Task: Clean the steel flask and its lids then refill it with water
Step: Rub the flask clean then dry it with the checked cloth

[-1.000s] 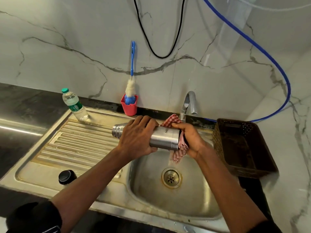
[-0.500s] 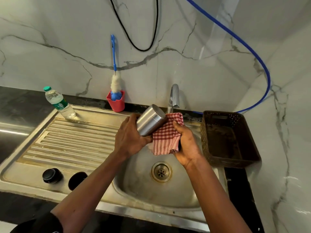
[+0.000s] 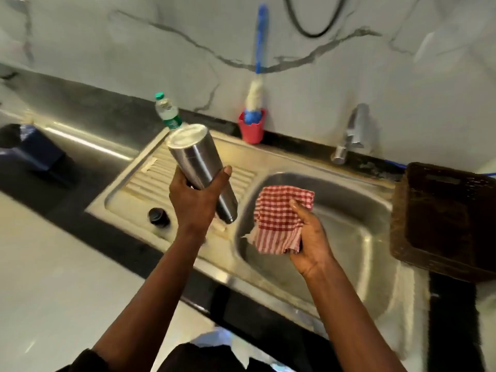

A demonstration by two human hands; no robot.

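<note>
My left hand [image 3: 194, 202] grips the steel flask [image 3: 198, 162] around its middle, above the draining board. The flask is tilted, flat base up toward the far left, mouth end down toward the basin. My right hand [image 3: 308, 237] holds a red-and-white checked cloth [image 3: 280, 218] over the sink basin [image 3: 357, 232], apart from the flask. One black lid [image 3: 159, 216] lies on the draining board [image 3: 150, 181] just left of my left wrist. A plastic water bottle [image 3: 167, 111] with a green cap stands behind the flask.
A tap [image 3: 351, 132] rises at the back of the basin. A red cup [image 3: 252, 128] holding a blue bottle brush [image 3: 259, 65] stands against the marble wall. A dark basket [image 3: 445, 218] sits right of the sink. A dark box [image 3: 32, 149] lies on the left counter.
The flask has left the cloth and swung left over the draining board, base now up. The cloth hand dropped lower over the basin. The view turned left and only one lid shows.
</note>
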